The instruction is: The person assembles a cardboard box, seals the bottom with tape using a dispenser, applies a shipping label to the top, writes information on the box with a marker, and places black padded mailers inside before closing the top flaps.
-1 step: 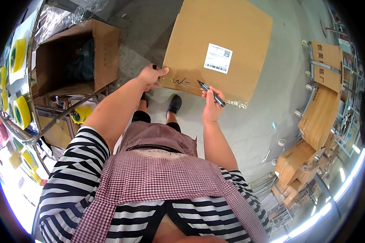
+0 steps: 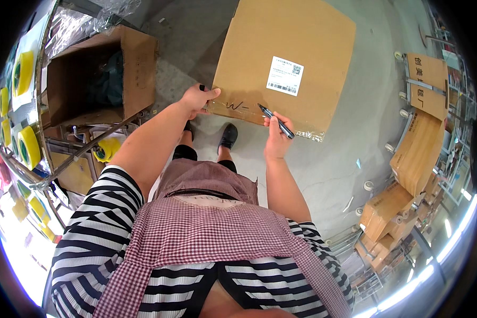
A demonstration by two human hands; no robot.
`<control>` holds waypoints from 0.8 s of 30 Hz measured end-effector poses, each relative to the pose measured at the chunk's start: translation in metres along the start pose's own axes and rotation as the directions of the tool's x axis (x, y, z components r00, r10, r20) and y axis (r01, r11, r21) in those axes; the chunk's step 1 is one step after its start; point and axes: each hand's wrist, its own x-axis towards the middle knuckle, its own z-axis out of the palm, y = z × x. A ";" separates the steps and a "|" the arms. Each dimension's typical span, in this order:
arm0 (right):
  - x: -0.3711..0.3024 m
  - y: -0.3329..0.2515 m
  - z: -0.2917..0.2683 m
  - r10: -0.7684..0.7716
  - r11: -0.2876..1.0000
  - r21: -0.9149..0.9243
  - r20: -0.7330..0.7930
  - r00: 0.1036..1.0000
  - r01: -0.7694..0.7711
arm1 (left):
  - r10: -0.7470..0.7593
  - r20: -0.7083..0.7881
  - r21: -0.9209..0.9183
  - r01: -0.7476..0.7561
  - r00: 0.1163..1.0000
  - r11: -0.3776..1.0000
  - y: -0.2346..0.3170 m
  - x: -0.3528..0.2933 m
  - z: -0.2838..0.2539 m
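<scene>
A large brown cardboard box (image 2: 254,47) lies before me, with a white label (image 2: 284,77) on its upper face and clear tape along its near edge. My left hand (image 2: 197,99) is closed at the near left corner, thumb on top and fingers partly hidden below. A small black piece, like a marker cap (image 2: 202,87), sticks up from that hand. My right hand (image 2: 277,142) grips a dark marker (image 2: 285,131), its tip at or just above the box near the taped edge. Dark handwritten strokes (image 2: 234,105) run left of the tip.
An open cardboard box (image 2: 139,69) with dark plastic inside stands at the left. Beside it, yellow tape rolls (image 2: 28,147) hang on a metal rack (image 2: 50,159). Flattened cartons (image 2: 417,153) lean on wheeled frames at the right. My shoe (image 2: 228,136) shows on the grey floor.
</scene>
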 end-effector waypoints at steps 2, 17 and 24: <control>0.001 -0.002 0.002 -0.009 1.000 -0.011 0.021 1.000 0.009 | 0.005 0.013 0.002 -0.005 1.000 1.000 0.004 -0.001 0.001; 0.007 0.018 -0.013 -0.075 0.979 -0.194 -0.037 0.996 0.067 | 0.084 -0.087 0.430 -0.038 0.993 0.902 0.032 -0.037 0.016; 0.014 0.028 0.000 -0.019 0.990 0.141 -0.004 1.000 0.019 | 0.087 -0.131 0.229 -0.055 0.988 0.972 -0.016 0.011 -0.003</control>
